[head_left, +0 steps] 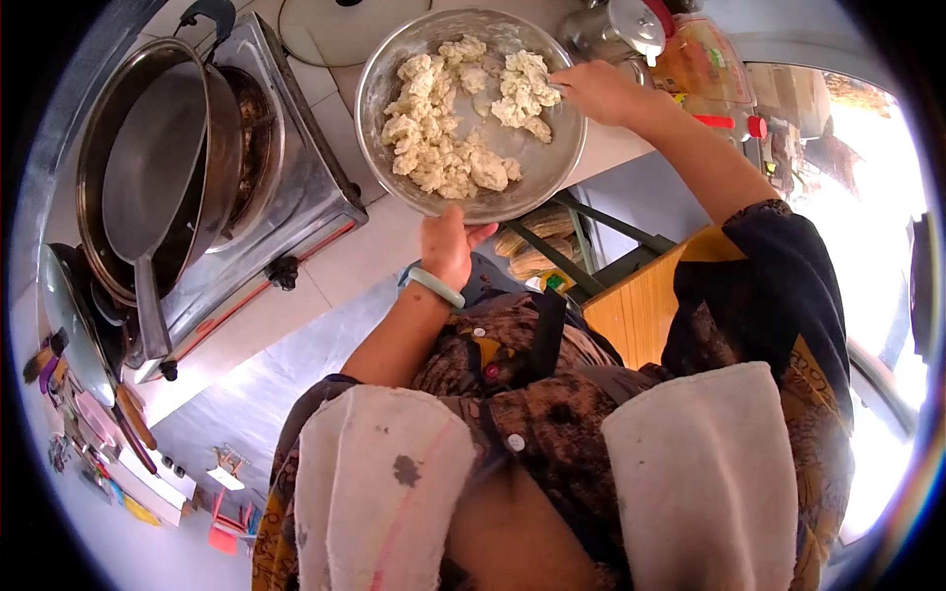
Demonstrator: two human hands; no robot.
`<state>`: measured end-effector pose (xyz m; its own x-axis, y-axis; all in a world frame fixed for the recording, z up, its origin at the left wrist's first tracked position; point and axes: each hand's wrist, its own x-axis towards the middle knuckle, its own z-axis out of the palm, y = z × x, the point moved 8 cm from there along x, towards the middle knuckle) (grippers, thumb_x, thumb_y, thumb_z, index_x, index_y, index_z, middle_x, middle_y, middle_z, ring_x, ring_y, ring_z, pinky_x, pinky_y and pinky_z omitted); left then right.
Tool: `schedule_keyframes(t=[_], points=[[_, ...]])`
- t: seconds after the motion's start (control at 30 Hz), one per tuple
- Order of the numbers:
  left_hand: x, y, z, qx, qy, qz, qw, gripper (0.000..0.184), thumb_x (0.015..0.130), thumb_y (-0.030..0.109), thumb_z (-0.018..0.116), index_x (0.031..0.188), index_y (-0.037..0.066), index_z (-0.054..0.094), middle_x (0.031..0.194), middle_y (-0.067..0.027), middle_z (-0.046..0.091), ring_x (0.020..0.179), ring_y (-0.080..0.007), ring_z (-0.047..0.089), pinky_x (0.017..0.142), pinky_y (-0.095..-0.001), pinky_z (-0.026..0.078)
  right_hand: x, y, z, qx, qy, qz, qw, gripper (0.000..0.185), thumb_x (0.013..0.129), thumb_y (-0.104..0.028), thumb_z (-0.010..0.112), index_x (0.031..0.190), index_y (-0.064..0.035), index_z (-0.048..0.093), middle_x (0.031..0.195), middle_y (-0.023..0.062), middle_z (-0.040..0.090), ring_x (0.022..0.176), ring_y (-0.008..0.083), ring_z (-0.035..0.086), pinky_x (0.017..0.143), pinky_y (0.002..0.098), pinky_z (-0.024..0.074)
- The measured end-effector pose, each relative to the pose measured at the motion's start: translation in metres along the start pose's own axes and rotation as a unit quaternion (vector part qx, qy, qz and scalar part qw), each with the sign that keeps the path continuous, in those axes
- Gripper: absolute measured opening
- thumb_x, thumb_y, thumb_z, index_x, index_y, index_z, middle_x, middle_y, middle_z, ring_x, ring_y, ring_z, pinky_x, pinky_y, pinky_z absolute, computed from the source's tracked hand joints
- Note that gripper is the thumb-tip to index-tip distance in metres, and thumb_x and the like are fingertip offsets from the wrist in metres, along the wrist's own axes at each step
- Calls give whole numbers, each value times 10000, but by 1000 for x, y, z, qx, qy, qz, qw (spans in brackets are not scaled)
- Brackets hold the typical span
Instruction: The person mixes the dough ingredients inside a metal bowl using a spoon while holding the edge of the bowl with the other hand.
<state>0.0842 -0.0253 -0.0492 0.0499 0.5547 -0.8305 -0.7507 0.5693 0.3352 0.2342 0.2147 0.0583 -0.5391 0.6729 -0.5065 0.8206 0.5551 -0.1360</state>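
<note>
A round metal bowl sits on the tiled counter, tilted slightly toward me. Clumps of shaggy, pale wet dough cover its left and lower part, and a separate lump lies at the upper right. My left hand grips the near rim, thumb on the edge and fingers underneath, with a pale bangle on the wrist. At the right rim my right hand is closed, its fingertips reaching over the edge close to the separate lump. What it holds there is hidden by the fingers and the dough.
A gas stove stands left, carrying a large pot with a long-handled pan inside. A glass lid lies behind the bowl. Right of it are a metal jug and an oil bottle. A wooden stool stands below the counter.
</note>
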Motion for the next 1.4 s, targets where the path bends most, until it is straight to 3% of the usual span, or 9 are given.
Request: schedule_keyframes(t=[0.2,0.4,0.5,0.6,0.63,0.73,0.93,1.13,1.4], points=[[-1,-2,-2,7,11,-9,1000,238,940,94,409,1073,-71,517,1086,-197,613,905,-300,652,691,-381,605,-40,-9,52,208,-45,-36,976,320,875,-244,562,1126,-68,655,917,194,677,835,326,660,763,401,513],[-5,4,5,38,14,6,999,275,928,90,399,1078,-117,500,1027,-224,630,839,-302,665,722,-384,596,-28,-47,93,503,16,155,850,338,884,-262,558,1139,-62,655,836,149,692,693,212,647,661,326,513],[0,0,0,31,17,4,999,267,927,86,400,1081,-109,499,1036,-216,627,852,-297,663,696,-375,598,-3,-44,85,526,16,172,833,328,903,-247,519,1131,-58,659,866,137,699,699,227,663,709,361,511],[1,0,1,12,15,12,1000,253,926,82,402,1081,-90,504,1058,-206,622,869,-292,660,677,-371,600,-6,-36,50,330,28,89,939,352,928,-237,499,1223,-84,614,796,83,666,647,152,609,648,310,493],[1,0,1,13,18,15,1000,260,920,73,395,1087,-98,496,1041,-216,626,844,-291,661,694,-374,597,-7,-35,47,258,37,21,965,338,927,-235,479,1195,-85,619,911,131,682,765,257,651,739,367,504],[0,-1,1,6,36,7,999,240,918,78,412,1073,-79,505,1038,-199,625,851,-293,659,674,-371,599,-23,-20,52,107,-24,-25,994,322,918,-234,495,1169,-78,623,1001,167,669,893,343,634,804,397,492],[3,-3,-1,-11,22,1,1000,223,931,98,426,1067,-51,521,1051,-180,621,883,-287,652,671,-368,606,-40,-2,49,112,-44,17,993,261,902,-194,451,1012,-75,655,936,178,660,908,382,615,796,445,486],[-2,2,2,26,25,23,999,268,918,100,421,1064,-98,527,1023,-211,643,853,-291,667,711,-376,596,4,-52,48,265,116,22,957,277,904,-203,474,1075,-71,647,1003,197,654,957,393,606,815,442,490],[3,-4,-4,-12,24,-3,1000,250,913,90,435,1083,-70,525,1087,-183,611,888,-285,651,665,-371,600,-43,-20,46,123,-72,-37,989,323,928,-227,508,1190,-71,615,1060,193,655,969,355,623,857,421,481]])
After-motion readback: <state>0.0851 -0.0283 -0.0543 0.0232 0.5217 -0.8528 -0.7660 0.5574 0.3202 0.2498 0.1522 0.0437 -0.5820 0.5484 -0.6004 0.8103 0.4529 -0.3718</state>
